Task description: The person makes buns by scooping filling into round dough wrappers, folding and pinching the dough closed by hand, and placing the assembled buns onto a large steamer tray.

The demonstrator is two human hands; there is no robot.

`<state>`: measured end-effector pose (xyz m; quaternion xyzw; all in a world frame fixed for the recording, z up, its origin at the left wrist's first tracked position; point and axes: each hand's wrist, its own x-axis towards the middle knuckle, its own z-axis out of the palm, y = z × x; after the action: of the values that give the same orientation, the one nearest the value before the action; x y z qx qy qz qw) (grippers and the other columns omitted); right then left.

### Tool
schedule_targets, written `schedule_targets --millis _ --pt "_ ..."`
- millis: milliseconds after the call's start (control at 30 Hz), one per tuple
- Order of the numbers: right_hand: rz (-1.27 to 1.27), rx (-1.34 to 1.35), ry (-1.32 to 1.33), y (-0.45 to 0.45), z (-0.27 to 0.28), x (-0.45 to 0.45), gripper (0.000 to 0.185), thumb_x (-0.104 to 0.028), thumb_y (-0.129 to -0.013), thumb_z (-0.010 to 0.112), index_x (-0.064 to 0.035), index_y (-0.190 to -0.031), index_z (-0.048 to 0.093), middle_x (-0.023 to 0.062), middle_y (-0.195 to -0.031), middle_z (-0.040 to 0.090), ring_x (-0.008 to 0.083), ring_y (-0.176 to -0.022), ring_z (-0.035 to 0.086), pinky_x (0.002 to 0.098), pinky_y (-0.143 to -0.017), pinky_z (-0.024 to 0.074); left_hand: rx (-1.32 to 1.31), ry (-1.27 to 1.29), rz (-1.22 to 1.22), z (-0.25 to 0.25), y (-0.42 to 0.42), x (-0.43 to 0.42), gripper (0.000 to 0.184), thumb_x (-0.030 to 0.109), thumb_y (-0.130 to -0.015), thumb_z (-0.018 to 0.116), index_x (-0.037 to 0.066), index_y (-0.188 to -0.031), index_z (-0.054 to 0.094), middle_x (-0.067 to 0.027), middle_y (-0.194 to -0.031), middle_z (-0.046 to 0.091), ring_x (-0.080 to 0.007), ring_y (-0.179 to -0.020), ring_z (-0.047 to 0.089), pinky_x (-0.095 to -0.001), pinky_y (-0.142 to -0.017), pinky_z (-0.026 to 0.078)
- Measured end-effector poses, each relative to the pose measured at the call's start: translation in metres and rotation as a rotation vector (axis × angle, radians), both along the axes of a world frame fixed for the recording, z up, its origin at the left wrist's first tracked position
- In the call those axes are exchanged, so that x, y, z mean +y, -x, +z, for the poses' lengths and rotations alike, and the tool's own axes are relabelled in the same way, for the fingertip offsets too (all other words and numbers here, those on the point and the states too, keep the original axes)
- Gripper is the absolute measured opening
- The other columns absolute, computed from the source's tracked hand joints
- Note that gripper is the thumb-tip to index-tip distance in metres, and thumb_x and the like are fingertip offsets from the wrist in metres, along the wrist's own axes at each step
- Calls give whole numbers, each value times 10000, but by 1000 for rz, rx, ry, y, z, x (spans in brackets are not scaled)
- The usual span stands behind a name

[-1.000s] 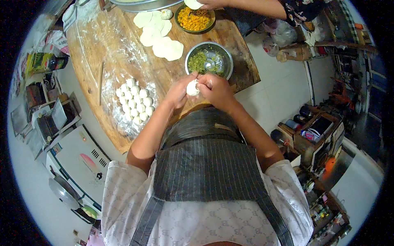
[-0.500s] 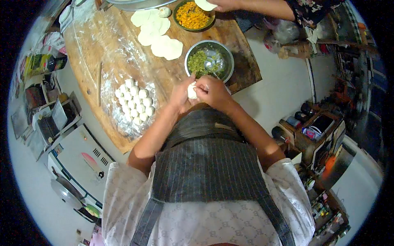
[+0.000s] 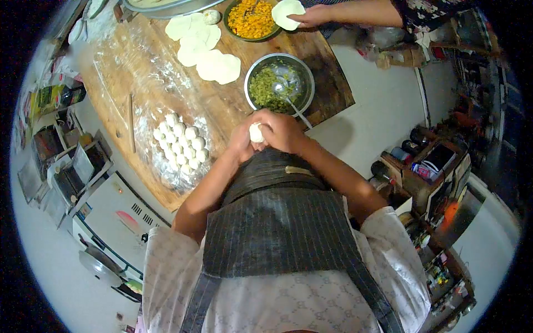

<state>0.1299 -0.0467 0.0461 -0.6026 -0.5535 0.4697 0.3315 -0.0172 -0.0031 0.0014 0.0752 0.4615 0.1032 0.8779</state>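
Note:
Between my two hands is a small white dough bun [image 3: 256, 132], close to my apron at the table's front edge. My left hand [image 3: 241, 139] wraps round its left side, and my right hand [image 3: 283, 132] closes on its right side. Some of my fingertips are hidden. Just beyond my hands stands a metal bowl [image 3: 304, 71] of chopped green filling, with a spoon [image 3: 298, 113] leaning over its near rim. Thin round dough wrappers [image 3: 218, 66] overlap to the upper left of the bowl. Several floured dough balls [image 3: 190, 133] lie to the left.
At the top, another person's hand [image 3: 314, 15] holds a wrapper [image 3: 287, 13] beside a bowl of orange filling [image 3: 248, 21]. A finished bun [image 3: 211, 16] and a large metal tray [image 3: 166, 11] are near it. A thin rolling pin [image 3: 131, 123] lies at the left on the floured wooden table [image 3: 111, 72].
My hands have come closer together round the bun and moved slightly down. More of the spoon shows. The other person's wrapper has moved right and down, away from the orange filling.

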Motion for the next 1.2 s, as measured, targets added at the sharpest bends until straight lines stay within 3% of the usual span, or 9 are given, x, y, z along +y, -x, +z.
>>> schedule_targets --millis 100,167,267,567,900,967,1000,1067,1200 --pt "37 -130 -9 -36 -16 16 191 -173 -858 499 -38 -910 624 202 -903 635 379 -860 627 477 -752 493 4 4 -27 -5 9 7 337 353 -978 408 62 -980 578 -97 -695 619 -190 -481 553 -269 -375 399" --pt "-131 -539 29 -60 -45 25 205 -221 -862 545 -40 -858 642 178 -898 651 372 -822 629 468 -713 493 -7 -27 -54 -9 13 9 358 370 -983 397 59 -984 575 -112 -704 632 -199 -485 562 -272 -380 410" --pt "-141 -715 211 -80 -79 39 198 -220 -836 565 -43 -862 652 187 -906 650 374 -818 632 482 -711 499 38 -23 -37 -10 15 13 380 388 -986 389 55 -993 569 -129 -702 639 -199 -485 566 -278 -377 414" --pt "3 -870 330 -66 -83 58 229 -169 -800 529 -20 -871 688 214 -884 677 363 -798 678 485 -709 543 54 -105 -38 13 9 20 391 390 -988 394 49 -959 583 -116 -686 629 -195 -483 562 -285 -380 416" --pt "-106 -775 323 -67 -73 47 195 -201 -811 594 -27 -844 676 196 -826 668 370 -757 650 454 -683 518 -46 -100 49 21 -2 32 407 423 -991 376 79 -966 591 -86 -726 631 -156 -536 558 -221 -399 380" --pt "-192 -452 58 -58 -47 39 169 -173 -822 617 -13 -857 662 162 -782 661 276 -689 646 391 -651 507 -57 -101 72 22 -6 33 406 435 -990 378 90 -968 591 -81 -732 633 -150 -537 553 -209 -407 378" --pt "-194 -458 58 -50 -30 35 169 -173 -822 617 -13 -857 662 162 -782 661 276 -689 646 391 -651 507 -50 -107 84 22 -8 34 406 439 -988 382 91 -969 589 -74 -737 634 -153 -542 562 -212 -410 391" --pt "-234 -66 19 -31 6 33 137 -139 -831 632 -5 -861 641 115 -756 640 172 -655 602 338 -631 485 -48 -116 95 21 -12 35 406 444 -986 386 92 -970 587 -68 -742 635 -157 -546 571 -216 -413 405" --pt "-243 -48 -19 -10 20 29 119 -104 -824 650 4 -869 632 99 -760 628 139 -653 579 315 -608 470 -51 -201 151 19 -18 31 410 413 -991 396 47 -993 580 -79 -777 648 -164 -587 605 -263 -440 465"
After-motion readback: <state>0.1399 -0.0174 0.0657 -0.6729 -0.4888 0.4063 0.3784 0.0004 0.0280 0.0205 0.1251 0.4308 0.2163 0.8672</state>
